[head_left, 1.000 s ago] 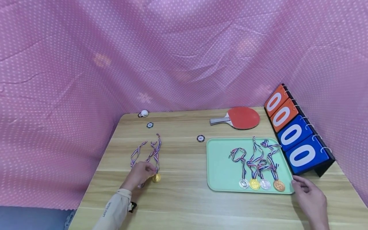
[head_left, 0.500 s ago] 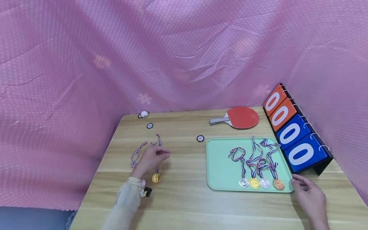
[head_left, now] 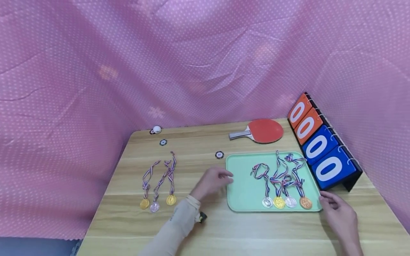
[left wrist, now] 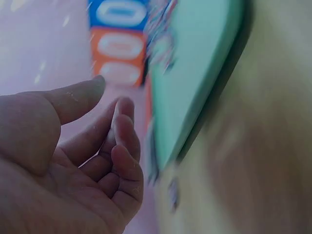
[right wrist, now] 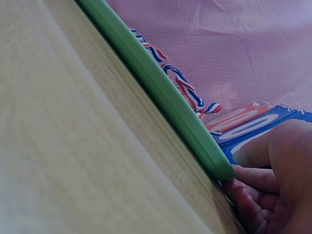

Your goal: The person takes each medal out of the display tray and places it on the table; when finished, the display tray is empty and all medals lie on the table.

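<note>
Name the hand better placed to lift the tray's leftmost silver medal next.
Left hand, probably: it holds nothing and is by the left edge of the tray, nearer that silver medal. Right hand touches the near right corner.

- A curtained-off booth (head_left: 80,149) is shown; the kind of building cannot be told.
- The wooden desk (head_left: 115,227) is screened at back and sides by pink dotted cloth (head_left: 192,64).
- Sport is suggested by a red paddle (head_left: 266,131), flip scoreboard (head_left: 320,147) and medals (head_left: 171,200).

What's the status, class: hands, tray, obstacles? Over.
Left hand empty, by left edge of tray. Right hand touching its near right corner. Four medals aboard, three more medals on table. Nothing visible between left hand and tray.
</note>
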The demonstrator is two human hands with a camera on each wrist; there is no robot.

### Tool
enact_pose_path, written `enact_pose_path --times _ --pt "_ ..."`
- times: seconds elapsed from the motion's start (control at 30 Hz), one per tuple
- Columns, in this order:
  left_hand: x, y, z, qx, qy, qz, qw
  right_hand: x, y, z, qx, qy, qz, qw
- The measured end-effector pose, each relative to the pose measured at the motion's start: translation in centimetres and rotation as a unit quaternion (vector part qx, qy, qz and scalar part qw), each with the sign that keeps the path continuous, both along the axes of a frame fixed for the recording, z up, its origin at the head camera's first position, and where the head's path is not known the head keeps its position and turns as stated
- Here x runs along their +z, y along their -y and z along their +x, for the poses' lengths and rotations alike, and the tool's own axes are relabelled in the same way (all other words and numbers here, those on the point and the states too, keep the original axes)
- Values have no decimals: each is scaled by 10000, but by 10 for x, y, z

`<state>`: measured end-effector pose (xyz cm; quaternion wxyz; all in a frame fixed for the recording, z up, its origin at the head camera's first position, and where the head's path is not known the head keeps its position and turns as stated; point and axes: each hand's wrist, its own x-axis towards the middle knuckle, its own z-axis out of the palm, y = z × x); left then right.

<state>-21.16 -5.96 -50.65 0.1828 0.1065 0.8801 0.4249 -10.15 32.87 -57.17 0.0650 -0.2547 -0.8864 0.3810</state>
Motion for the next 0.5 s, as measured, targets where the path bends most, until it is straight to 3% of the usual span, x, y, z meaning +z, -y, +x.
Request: enact_pose_path --times 0.2,0.5 --pt "-19 -42 15 -187 339 -210 9990 -1 1 -1 48 -138 -14 9999" --pt "-26 -72 15 -375 233 -351 9984 -2 -1 -1 -13 -35 -41 10000"
